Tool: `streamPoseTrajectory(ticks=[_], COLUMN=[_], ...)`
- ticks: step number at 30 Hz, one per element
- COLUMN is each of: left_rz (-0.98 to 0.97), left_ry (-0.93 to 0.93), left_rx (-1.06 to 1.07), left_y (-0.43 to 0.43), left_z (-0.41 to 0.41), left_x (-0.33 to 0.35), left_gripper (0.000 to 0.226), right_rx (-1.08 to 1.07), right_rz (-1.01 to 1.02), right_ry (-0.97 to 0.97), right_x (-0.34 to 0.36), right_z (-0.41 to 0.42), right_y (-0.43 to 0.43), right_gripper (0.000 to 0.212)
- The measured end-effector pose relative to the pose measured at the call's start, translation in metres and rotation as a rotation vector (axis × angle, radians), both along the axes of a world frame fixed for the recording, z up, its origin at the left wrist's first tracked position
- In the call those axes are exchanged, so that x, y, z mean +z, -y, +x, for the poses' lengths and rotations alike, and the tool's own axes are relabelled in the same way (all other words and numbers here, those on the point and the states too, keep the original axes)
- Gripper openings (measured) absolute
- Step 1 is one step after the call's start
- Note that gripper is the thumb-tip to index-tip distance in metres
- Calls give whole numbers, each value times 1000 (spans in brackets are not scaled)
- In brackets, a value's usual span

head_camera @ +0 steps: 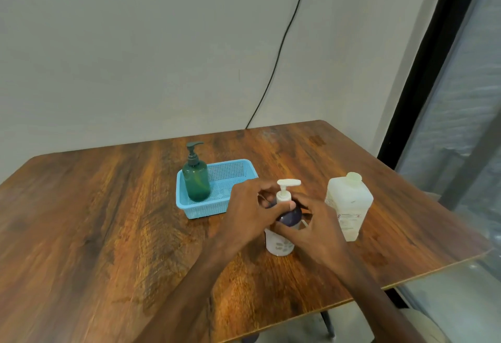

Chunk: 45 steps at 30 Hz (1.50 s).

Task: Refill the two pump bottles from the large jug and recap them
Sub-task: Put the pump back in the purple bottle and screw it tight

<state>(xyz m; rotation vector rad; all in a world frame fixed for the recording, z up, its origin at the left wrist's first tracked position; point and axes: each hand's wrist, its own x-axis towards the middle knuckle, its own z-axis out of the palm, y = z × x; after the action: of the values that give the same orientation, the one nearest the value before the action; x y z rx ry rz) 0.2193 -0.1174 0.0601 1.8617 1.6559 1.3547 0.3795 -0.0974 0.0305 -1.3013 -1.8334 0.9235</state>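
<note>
- Wooden table (108, 220) filled the lower view, pushed against a pale wall with a black cable hanging down it and a dark-framed window at 3 o'clock.
- At the table's centre stood the white pump bottle (280, 239), upright, its long axis vertical and its white pump head (288, 184) pointing toward 3 o'clock.
- Left hand (250, 215) came in from 7 o'clock and was wrapped over the bottle's dark shoulder, fingers curled around the collar just under the pump; it looked closed on the bottle, though motion blur softened the fingertips.
- Right hand (315, 230) came in from 5 o'clock and pressed against the same shoulder from the 3 o'clock side, fingers bent; whether it truly gripped or only steadied, I could not tell.
- Both hands were touching this bottle, so neither had to travel; the pump collar lay directly between them, at 12 o'clock from the wrists.
- My reading was that the pump was being twisted about that vertical axis, one hand bracing and one turning.
- Large jug (349, 207) stood upright just beside the right hand, at 3 o'clock from the bottle, cap on; the right hand was clearly the nearer one for lifting it.
- Green pump bottle (195, 180) stood capped in the left corner of a blue basket (233, 171), at 10 o'clock from the hands, nearer the left one.
</note>
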Motion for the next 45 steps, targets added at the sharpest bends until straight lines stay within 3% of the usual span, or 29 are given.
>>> streamPoseTrajectory(ticks=[5, 10, 14, 18, 23, 28, 32, 36, 41, 45], left_rz=[28, -7, -25, -78, -13, 51, 13, -7, 21, 2], left_ry=[-11, -32, -88, -48, 36, 125, 188, 153, 56, 114], left_rx=[1, -55, -113, -110, -45, 120, 1, 10, 39, 109], left_y=[-2, -1, 0, -1, 13, 6, 9, 9, 3, -1], left_z=[0, -3, -8, -4, 18, 19, 6, 15, 33, 25], left_x=[9, 6, 9, 6, -11, -18, -12, -15, -31, -26], left_gripper=[34, 27, 28, 38, 35, 51, 51, 50, 69, 72], right_rx=[30, 4, 20, 26, 7, 26, 27, 13, 4, 20], right_rz=[74, 62, 86, 108, 149, 112, 101, 95, 124, 112], right_ry=[-11, -23, -35, -76, -67, -77, -80, -84, -71, -69], right_x=[11, 5, 8, 5, -3, -8, -7, -9, -9, -11], right_z=[6, 6, 7, 7, 7, 10, 9, 8, 9, 10], right_y=[3, 2, 3, 4, 1, -3, -2, -4, -2, -4], right_gripper=[50, 57, 50, 50, 45, 56, 50, 47, 42, 48])
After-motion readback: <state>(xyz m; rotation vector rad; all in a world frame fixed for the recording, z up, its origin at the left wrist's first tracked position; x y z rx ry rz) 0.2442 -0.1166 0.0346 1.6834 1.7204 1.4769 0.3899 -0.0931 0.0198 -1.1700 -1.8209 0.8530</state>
